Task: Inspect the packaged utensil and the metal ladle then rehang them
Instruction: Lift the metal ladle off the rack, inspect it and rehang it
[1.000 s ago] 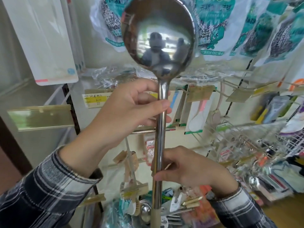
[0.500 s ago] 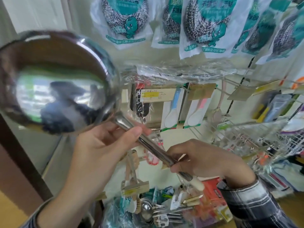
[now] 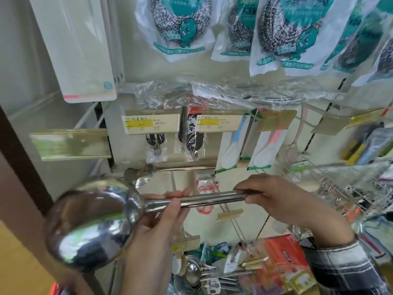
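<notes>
A large shiny metal ladle (image 3: 204, 200) lies almost level across the view, its big round bowl low at the left and its handle running right. My left hand (image 3: 155, 235) grips the handle just behind the bowl, thumb on top. My right hand (image 3: 285, 199) is closed around the far end of the handle. Packaged utensils (image 3: 192, 133) with dark handles hang in clear bags on the display wall behind, under yellow price tags. Neither hand touches them.
Bagged steel scourers (image 3: 176, 24) hang along the top. White rice paddles (image 3: 230, 150) hang at mid right. Wire hooks and baskets (image 3: 344, 184) jut out on the right. More ladles and packets (image 3: 193, 271) hang low in the middle. A brass label rail (image 3: 70, 143) sits left.
The ladle swung from upright to nearly level, its bowl dropping from top centre to lower left. Both hands kept their hold on the handle throughout.
</notes>
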Demonstrator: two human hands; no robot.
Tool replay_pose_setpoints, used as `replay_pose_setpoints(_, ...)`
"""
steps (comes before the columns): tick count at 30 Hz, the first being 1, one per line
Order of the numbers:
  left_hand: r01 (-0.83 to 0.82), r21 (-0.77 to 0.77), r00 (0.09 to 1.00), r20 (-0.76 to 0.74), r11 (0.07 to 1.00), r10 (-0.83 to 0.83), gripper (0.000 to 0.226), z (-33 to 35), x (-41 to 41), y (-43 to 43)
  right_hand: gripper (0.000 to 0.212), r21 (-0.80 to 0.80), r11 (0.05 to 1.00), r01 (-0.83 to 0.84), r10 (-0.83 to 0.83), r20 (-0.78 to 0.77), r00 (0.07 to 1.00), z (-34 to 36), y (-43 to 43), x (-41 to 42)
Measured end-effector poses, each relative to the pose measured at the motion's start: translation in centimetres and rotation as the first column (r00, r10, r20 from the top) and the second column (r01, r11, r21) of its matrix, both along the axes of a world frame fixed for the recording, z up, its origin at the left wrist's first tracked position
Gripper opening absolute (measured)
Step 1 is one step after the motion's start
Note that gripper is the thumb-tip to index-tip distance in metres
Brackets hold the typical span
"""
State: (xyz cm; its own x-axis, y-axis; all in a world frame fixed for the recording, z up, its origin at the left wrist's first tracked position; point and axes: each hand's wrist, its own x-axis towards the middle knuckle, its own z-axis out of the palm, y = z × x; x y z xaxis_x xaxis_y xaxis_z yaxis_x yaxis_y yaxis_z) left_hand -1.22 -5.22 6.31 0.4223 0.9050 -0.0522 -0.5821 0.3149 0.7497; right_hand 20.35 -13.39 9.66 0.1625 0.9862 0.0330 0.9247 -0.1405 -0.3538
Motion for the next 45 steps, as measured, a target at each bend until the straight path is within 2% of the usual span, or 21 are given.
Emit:
replay_pose_setpoints(1,0.040,-0.061,0.997,0.066,0.997,-0.036,0.044,-1.0,0.2,0.7,0.020,-0.013,1.000,-0.008,0.008,0.033,0.999,-0.4,0.4,0.4)
replay_pose_setpoints(3,0.072,-0.208,0.997,0.034,0.975,-0.067,0.046,-2.6,1.2,1.7,0.018,-0.041,0.999,-0.010,0.014,0.085,0.996,-1.4,1.3,1.5)
replay_pose_setpoints(5,0.080,-0.303,0.996,-0.005,0.950,-0.085,0.039,-3.7,2.7,2.8,0.017,-0.073,0.997,0.007,0.002,0.122,0.993,-2.3,2.2,2.5)
replay_pose_setpoints(7,0.097,-0.335,0.993,-0.032,0.937,-0.115,0.020,-4.7,4.1,3.5,0.016,-0.105,0.994,0.017,-0.002,0.141,0.990,-3.3,3.1,3.7)
replay_pose_setpoints(8,0.097,-0.331,0.992,-0.049,0.939,-0.119,0.009,-4.9,4.7,4.0,0.016,-0.120,0.993,0.022,-0.005,0.142,0.990,-3.8,3.6,4.2)
replay_pose_setpoints(14,0.088,-0.361,0.989,-0.077,0.929,-0.124,0.028,-7.0,7.5,6.7,0.022,-0.177,0.984,0.031,-0.003,0.159,0.987,-6.7,6.8,6.5)
replay_pose_setpoints(16,0.051,-0.322,0.982,-0.156,0.945,-0.106,0.028,-8.0,7.9,7.4,0.020,-0.167,0.985,0.030,-0.001,0.168,0.986,-7.6,7.8,7.1)
replay_pose_setpoints(19,0.097,-0.222,0.959,-0.238,0.970,-0.150,0.017,-9.0,7.8,7.8,0.018,-0.149,0.989,0.010,0.014,0.157,0.987,-9.0,8.8,7.8)
replay_pose_setpoints(23,0.058,-0.317,0.969,-0.209,0.947,-0.129,0.015,-10.8,8.3,8.5,0.024,-0.143,0.990,-0.014,0.032,0.122,0.992,-11.0,9.5,8.1)
replay_pose_setpoints(26,0.021,-0.427,0.991,-0.108,0.904,-0.074,0.018,-11.1,8.6,9.1,0.025,-0.166,0.986,-0.010,0.027,0.095,0.995,-12.1,9.8,8.0)
replay_pose_setpoints(28,0.001,-0.470,0.995,-0.092,0.883,-0.050,0.017,-11.0,8.7,9.2,0.028,-0.159,0.987,-0.007,0.022,0.093,0.995,-12.5,9.9,8.1)
replay_pose_setpoints(33,-0.054,-0.481,0.984,-0.174,0.875,-0.035,0.019,-11.8,8.9,9.7,0.027,-0.136,0.991,-0.005,0.018,0.092,0.996,-13.4,10.3,8.1)
replay_pose_setpoints(37,-0.069,-0.492,0.990,-0.143,0.868,-0.002,0.022,-11.4,8.8,9.6,0.029,-0.059,0.998,-0.003,0.007,0.071,0.997,-14.2,9.8,8.0)
replay_pose_setpoints(45,-0.084,-0.510,0.990,-0.138,0.856,0.015,0.031,-11.8,9.0,9.9,0.030,-0.058,0.998,0.018,-0.013,0.081,0.997,-14.0,9.6,7.2)
